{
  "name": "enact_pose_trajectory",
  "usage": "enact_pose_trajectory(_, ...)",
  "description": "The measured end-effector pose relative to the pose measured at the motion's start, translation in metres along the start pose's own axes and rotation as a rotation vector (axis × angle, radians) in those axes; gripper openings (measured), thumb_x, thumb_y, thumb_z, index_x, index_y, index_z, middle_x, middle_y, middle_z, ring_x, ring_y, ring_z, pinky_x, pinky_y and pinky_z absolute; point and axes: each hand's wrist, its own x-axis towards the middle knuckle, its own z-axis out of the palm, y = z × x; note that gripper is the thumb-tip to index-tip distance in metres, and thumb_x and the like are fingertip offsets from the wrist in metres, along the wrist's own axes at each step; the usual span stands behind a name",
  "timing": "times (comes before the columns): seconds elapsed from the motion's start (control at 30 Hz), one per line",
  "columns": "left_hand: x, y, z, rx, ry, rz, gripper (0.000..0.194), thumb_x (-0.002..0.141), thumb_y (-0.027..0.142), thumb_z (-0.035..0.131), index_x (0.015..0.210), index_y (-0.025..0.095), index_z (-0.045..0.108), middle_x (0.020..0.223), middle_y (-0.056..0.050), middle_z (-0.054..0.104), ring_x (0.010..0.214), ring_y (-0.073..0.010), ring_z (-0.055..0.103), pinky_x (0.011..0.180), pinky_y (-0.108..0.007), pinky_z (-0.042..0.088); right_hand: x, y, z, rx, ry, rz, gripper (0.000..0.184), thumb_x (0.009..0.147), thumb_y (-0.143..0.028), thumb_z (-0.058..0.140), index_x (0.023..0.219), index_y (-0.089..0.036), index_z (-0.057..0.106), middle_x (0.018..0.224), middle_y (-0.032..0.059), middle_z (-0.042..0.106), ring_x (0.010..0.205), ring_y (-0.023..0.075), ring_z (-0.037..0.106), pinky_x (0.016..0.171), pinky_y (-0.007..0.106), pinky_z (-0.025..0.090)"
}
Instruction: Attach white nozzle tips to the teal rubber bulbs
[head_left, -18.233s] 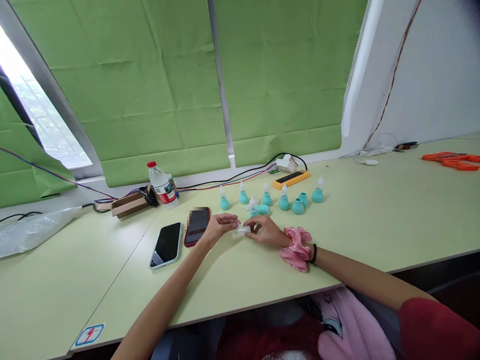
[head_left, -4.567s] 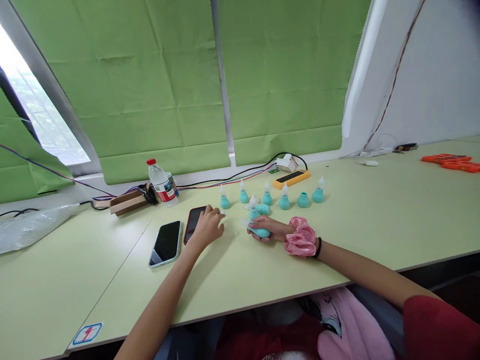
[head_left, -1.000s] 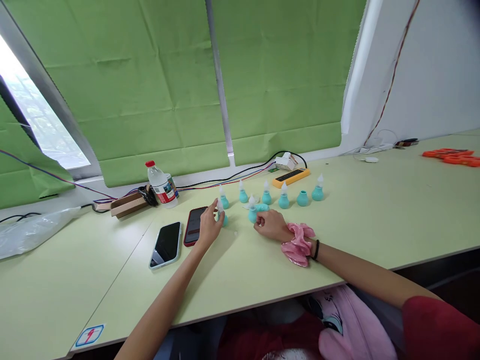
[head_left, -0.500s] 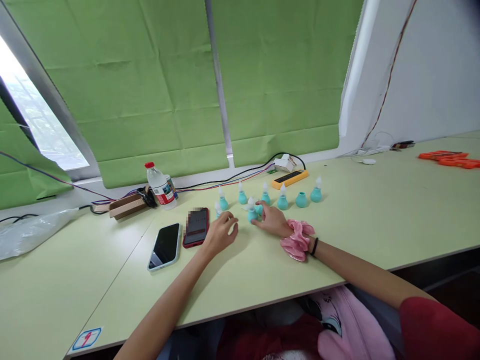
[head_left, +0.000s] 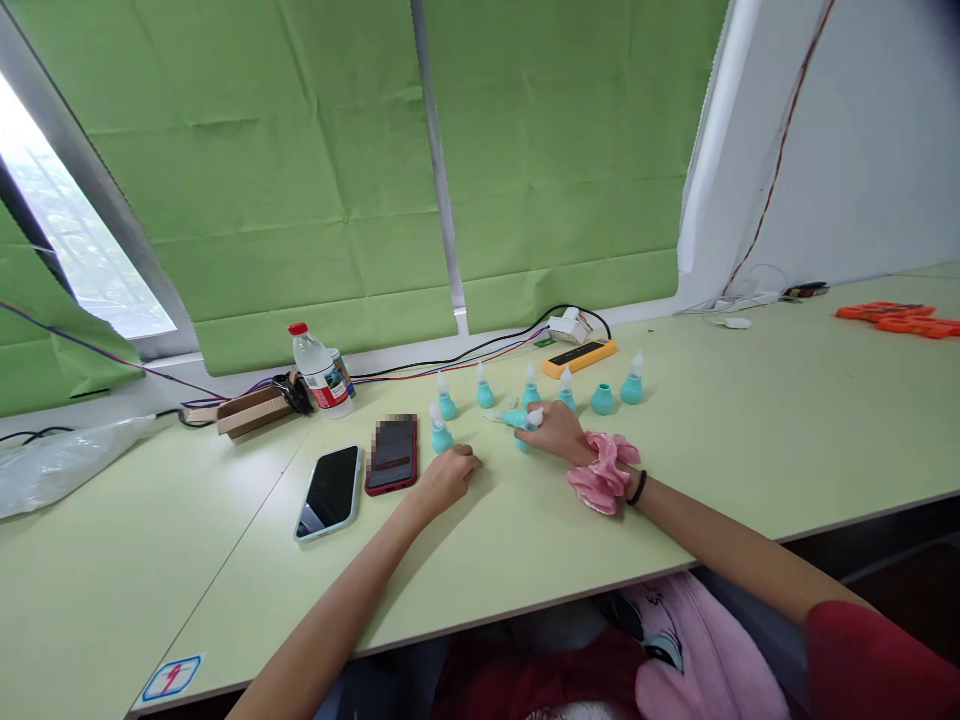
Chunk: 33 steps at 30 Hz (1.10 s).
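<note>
My right hand [head_left: 559, 432], with a pink scrunchie [head_left: 604, 475] on its wrist, is closed on a small teal bulb with a white tip [head_left: 531, 421]. Another teal bulb [head_left: 512, 417] lies on its side just left of it. My left hand [head_left: 450, 470] rests on the pale green table [head_left: 712, 450] with its fingers curled under; whatever they hold, if anything, is hidden. A teal bulb with a white tip [head_left: 440, 437] stands just beyond that hand. Behind both hands stands a row of several teal bulbs [head_left: 485, 395], one of them without a tip [head_left: 601, 400].
Two phones lie left of my left hand, one in a red case [head_left: 392, 455] and one in a light case [head_left: 328, 492]. Further back are a water bottle [head_left: 319, 370], a cardboard box [head_left: 247, 412], a yellow power strip [head_left: 581, 355] with cables, and orange parts [head_left: 892, 320] far right.
My left hand has let go of a teal bulb, which stands near the red phone, and drawn back with curled fingers. My right hand has closed on another bulb.
</note>
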Motion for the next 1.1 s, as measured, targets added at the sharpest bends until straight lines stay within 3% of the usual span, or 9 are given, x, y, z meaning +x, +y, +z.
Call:
enact_pose_trajectory(0.17,0.0,-0.003,0.006,-0.075,0.066,0.035,0.031,0.071,0.003,0.036,0.086,0.014,0.061,0.081,-0.008,0.058,0.078,-0.0152,0.053,0.068,-0.024,0.042,0.012,0.015,-0.016,-0.137,-0.026,0.136,0.03,0.06,-0.046,0.051,0.07,-0.018,0.059,0.069,0.0057,0.06,0.068,0.0194,0.055,0.052,0.023,0.032)
enact_pose_trajectory(0.37,0.0,-0.002,0.003,-0.083,0.07,0.016,0.031,0.072,0.003,0.036,0.086,0.013,0.062,0.08,-0.008,0.06,0.076,-0.0152,0.055,0.069,-0.025,0.043,0.017,0.024,-0.018,-0.162,-0.03,0.191,0.033,0.062,-0.046,0.052,0.075,-0.016,0.058,0.074,0.0093,0.058,0.071,0.0219,0.054,0.054,0.025,0.031)
enact_pose_trajectory(0.73,0.0,-0.003,0.005,-0.093,0.086,-0.002,0.031,0.07,0.003,0.037,0.085,0.013,0.062,0.079,-0.008,0.061,0.074,-0.0152,0.056,0.067,-0.025,0.043,0.013,0.018,-0.029,-0.009,0.344,0.175,0.047,0.073,-0.046,0.039,0.107,-0.014,0.037,0.063,0.0038,0.054,0.061,0.0197,0.05,0.055,0.026,0.027)
enact_pose_trajectory(0.83,0.0,-0.004,0.007,-0.105,0.091,0.012,0.03,0.07,0.003,0.037,0.084,0.013,0.062,0.079,-0.007,0.061,0.073,-0.015,0.056,0.067,-0.025,0.043,0.007,0.012,-0.029,0.043,0.377,0.069,0.042,0.076,-0.039,0.037,0.107,-0.012,0.037,0.068,0.0036,0.053,0.062,0.0169,0.049,0.058,0.026,0.031)
enact_pose_trajectory(1.0,0.0,-0.001,0.007,-0.079,0.111,-0.005,0.03,0.07,0.003,0.039,0.085,0.014,0.062,0.079,-0.007,0.062,0.075,-0.016,0.055,0.066,-0.025,0.043,0.002,-0.007,-0.014,0.036,0.222,-0.399,0.025,0.078,-0.022,0.035,0.099,-0.016,0.046,0.094,0.0079,0.05,0.088,0.0182,0.045,0.069,0.027,0.036)
enact_pose_trajectory(1.1,0.0,0.001,0.006,-0.048,0.11,-0.032,0.029,0.07,0.004,0.04,0.085,0.014,0.062,0.079,-0.007,0.062,0.076,-0.0168,0.056,0.065,-0.025,0.043,0.013,-0.02,0.002,-0.037,0.096,-0.417,0.024,0.076,-0.014,0.037,0.096,-0.018,0.049,0.108,0.0092,0.043,0.093,0.0212,0.043,0.06,0.025,0.038)
